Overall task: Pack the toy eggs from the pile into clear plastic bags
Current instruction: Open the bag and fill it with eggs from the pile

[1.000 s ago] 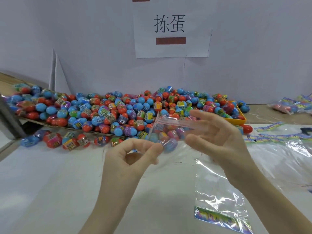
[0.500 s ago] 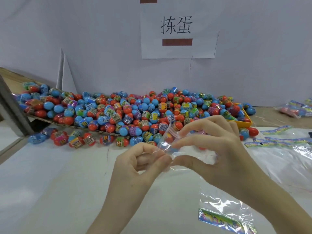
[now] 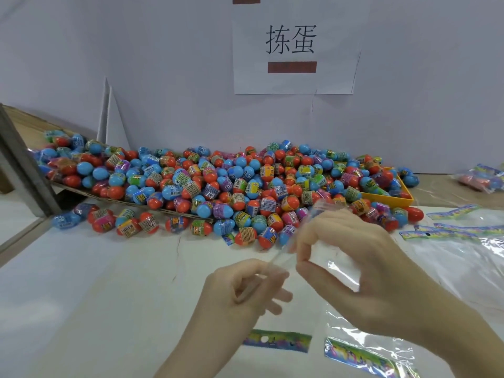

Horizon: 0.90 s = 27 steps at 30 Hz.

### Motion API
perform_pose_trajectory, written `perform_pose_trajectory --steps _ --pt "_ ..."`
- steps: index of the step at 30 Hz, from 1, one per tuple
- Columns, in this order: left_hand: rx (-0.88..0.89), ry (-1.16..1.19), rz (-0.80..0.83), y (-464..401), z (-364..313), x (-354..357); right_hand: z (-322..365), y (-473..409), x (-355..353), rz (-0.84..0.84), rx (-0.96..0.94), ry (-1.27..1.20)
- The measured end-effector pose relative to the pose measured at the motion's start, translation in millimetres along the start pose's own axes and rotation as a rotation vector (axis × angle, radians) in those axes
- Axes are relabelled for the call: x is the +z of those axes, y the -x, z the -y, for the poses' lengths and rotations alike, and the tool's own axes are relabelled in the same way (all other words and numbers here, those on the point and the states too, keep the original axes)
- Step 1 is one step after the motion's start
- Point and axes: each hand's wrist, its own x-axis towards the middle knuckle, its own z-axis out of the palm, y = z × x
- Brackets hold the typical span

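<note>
Both hands work at centre frame, low. Left hand (image 3: 245,293) has its fingers curled, pinching one edge of a clear plastic bag (image 3: 331,271); right hand (image 3: 351,257) pinches the opposite edge between thumb and fingers. The bag is held in the air above the table, no egg seen inside.

Pile of toy eggs (image 3: 218,186), blue and orange with printed wraps, spans mid-frame from left to right against the back wall, partly hidden by the right hand. A yellow tray (image 3: 392,199) sits under its right end. Spare bags with coloured header strips (image 3: 458,233) lie at right; two more (image 3: 360,356) at bottom centre. Filled bags (image 3: 482,180) at far right edge.

Table (image 3: 95,282) white. Grey wall carries a paper sign (image 3: 294,47), upper centre.
</note>
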Motion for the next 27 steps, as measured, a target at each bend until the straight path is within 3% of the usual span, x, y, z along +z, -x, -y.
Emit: perform_pose_trajectory --steps 2,5,10,19,21,24,25,26,27 --pt "0.058 -0.097 -0.029 2.1 3.5 -1.4 1.3 2.7 -2.7 0.061 0.061 -0.101" --pt "0.074 -0.173 0.011 7.7 5.7 -0.8 0.9 5.5 0.3 0.131 0.092 0.015" --pt "-0.061 0.001 0.047 13.7 12.6 -0.2 1.7 3.3 9.7 0.273 0.057 0.127" --pt "-0.147 0.093 0.141 19.6 25.0 -9.5 -1.7 -8.6 30.8 0.492 0.183 -0.318" --pt "-0.188 0.132 0.045 18.4 29.8 -13.4 -4.5 -15.6 33.9 0.381 0.151 -0.411" --pt "-0.259 0.220 -0.076 17.3 32.9 -20.5 -33.6 -34.0 42.0 -0.184 0.206 -0.486" --pt "-0.264 0.225 -0.101 16.9 32.9 -22.3 -47.4 -41.9 46.8 -0.312 0.263 -0.411" --pt "-0.259 0.235 -0.127 16.4 33.5 -23.7 -59.9 -49.6 52.4 -0.329 0.314 -0.256" --pt "-0.253 0.244 -0.150 15.7 33.0 -24.6 -71.0 -55.2 59.3 -0.231 0.355 -0.061"
